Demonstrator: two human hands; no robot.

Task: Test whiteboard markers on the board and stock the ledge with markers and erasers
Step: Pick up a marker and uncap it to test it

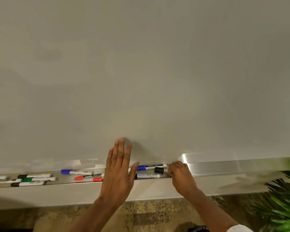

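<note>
Ledge (216,166) holds scattered markers (76,172); above it the left hand (119,171) hovers flat, fingers spread, while the right hand (179,173) pinches a black-capped marker (159,170) lying on it.

ledge (208,166) right end bare — markers (33,179) crowd left | plant (281,206) blocks far right

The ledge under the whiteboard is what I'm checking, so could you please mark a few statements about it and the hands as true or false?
1. The left hand is flat and open, fingers spread, holding nothing. True.
2. The right hand is raised high against the whiteboard. False: it is down at the ledge, fingers curled among the markers.
3. Red-capped markers lie on the ledge. True.
4. An eraser sits on the ledge. False: only markers are visible.
5. A green plant is at the right edge. True.
</note>
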